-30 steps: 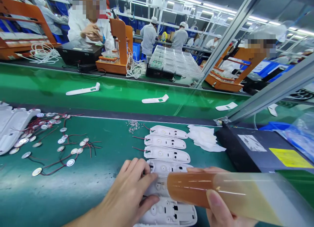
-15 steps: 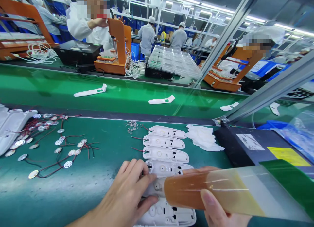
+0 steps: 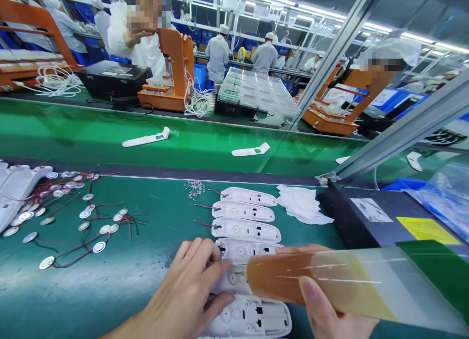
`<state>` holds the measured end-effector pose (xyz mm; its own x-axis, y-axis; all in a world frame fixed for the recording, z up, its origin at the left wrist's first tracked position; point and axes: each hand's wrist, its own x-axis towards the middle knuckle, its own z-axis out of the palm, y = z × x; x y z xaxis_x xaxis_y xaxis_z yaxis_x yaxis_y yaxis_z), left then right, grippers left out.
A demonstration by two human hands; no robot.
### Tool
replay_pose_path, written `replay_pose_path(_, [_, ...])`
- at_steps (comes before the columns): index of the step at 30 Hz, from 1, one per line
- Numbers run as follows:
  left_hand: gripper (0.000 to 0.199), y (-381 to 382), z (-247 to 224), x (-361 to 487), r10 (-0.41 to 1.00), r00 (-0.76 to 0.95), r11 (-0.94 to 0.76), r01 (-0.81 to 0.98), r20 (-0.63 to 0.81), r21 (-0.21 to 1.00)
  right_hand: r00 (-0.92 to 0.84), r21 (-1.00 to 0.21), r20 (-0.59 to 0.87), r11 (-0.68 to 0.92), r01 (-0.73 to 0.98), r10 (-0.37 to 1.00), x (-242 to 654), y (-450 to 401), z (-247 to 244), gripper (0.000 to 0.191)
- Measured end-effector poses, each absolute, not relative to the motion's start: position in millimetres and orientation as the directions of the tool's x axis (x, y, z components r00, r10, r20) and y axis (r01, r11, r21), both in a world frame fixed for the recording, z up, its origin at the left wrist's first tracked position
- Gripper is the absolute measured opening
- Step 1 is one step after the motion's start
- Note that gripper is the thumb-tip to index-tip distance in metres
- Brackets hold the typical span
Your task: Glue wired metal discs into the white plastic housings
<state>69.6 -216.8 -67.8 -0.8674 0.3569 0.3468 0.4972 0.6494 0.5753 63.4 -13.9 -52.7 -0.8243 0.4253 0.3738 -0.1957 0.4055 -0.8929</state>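
Observation:
My left hand (image 3: 196, 283) grips the left end of a white plastic shell half (image 3: 233, 279), with the thumb on its near edge and the fingers on its far edge. My right hand (image 3: 326, 305) is closed around a large translucent squeeze tube (image 3: 282, 278) with amber contents and a green rear end. The tube lies nearly level and points left over that shell, and its body hides the shell's right part. Whether its tip touches the shell is hidden. Another shell half (image 3: 273, 319) lies nearer me, and several more (image 3: 247, 230) form a column beyond.
Round discs with red and black wires (image 3: 98, 246) lie on the left, beside stacked white housings (image 3: 20, 192). Small metal bits (image 3: 195, 188), white sheets (image 3: 302, 204) and a black box (image 3: 366, 222) are further back. White parts (image 3: 251, 150) lie on the green conveyor (image 3: 198, 138); co-workers stand beyond.
The white parts on the conveyor have moved right. My hands and the tube have barely shifted. Across the conveyor, a co-worker's hands have moved at the orange fixture.

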Motion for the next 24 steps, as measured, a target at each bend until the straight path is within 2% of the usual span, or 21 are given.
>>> replay_pose_path(5, [0.032, -217.3, -67.4, 69.9, 0.354, -0.869, 0.661, 0.495, 0.347, 0.564, -0.866, -0.959, 0.255, 0.229, -0.169, 0.431, 62.5, -31.3, -39.8, 0.054])
replay_pose_path(8, [0.031, -217.2, -65.7, 69.4, 0.356, -0.87, 0.667, 0.493, 0.342, 0.559, -0.847, -0.956, 0.254, 0.254, -0.147, 0.468, 63.3, -29.6, -40.5, 0.056])
replay_pose_path(15, [0.035, -217.1, -64.0, 70.3, 0.364, -0.873, 0.665, 0.488, 0.326, 0.564, -0.784, -0.893, 0.319, 0.445, -0.061, 0.533, 65.2, -9.7, -53.9, 0.053])
replay_pose_path(19, [0.035, -218.2, -64.3, 71.9, 0.366, -0.875, 0.665, 0.484, 0.318, 0.569, -0.817, -0.931, 0.285, 0.346, -0.112, 0.501, 65.7, -13.9, -49.4, 0.049])
replay_pose_path(21, [0.035, -218.1, -63.9, 71.7, 0.366, -0.877, 0.669, 0.48, 0.311, 0.568, -0.792, -0.935, 0.269, 0.347, -0.078, 0.548, 66.9, -18.3, -46.6, 0.047])
replay_pose_path(24, [0.034, -217.0, -63.3, 70.4, 0.367, -0.879, 0.671, 0.477, 0.305, 0.567, -0.77, -0.941, 0.212, 0.337, 0.004, 0.602, 67.2, -25.7, -42.2, 0.053])
